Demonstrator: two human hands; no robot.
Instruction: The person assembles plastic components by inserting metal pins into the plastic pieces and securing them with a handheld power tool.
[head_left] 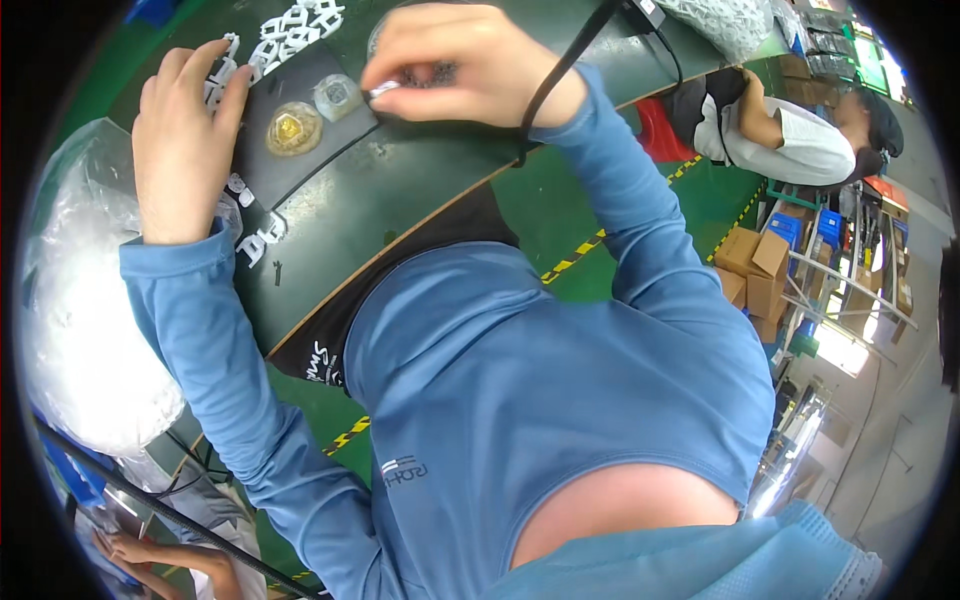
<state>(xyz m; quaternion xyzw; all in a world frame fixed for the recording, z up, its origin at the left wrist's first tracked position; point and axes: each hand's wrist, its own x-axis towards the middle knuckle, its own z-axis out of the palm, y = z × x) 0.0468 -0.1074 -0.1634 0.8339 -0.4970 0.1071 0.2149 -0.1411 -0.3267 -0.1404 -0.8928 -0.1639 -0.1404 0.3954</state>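
Note:
At the upper left, my left hand (185, 130) curves its thumb and index finger around a white plastic piece (222, 82), beside a dark flat pad (265, 165). My right hand (475, 70) is closed in a pinch on a small whitish part (382, 90), just right of the pad; its exact kind is hard to make out. Two round translucent pieces rest on the pad, one with a yellow centre (293, 128) and one clear (337, 97). Behind the pad lies a heap of white plastic frame pieces (297, 35).
More white frame pieces (262, 238) lie on the dark green table (330, 225) near my left wrist. A large clear plastic bag (95, 320) bulges at the left. A black cable (560, 85) crosses my right wrist. Another person (790, 130) sits at the right; cardboard boxes (750, 265) stand beyond.

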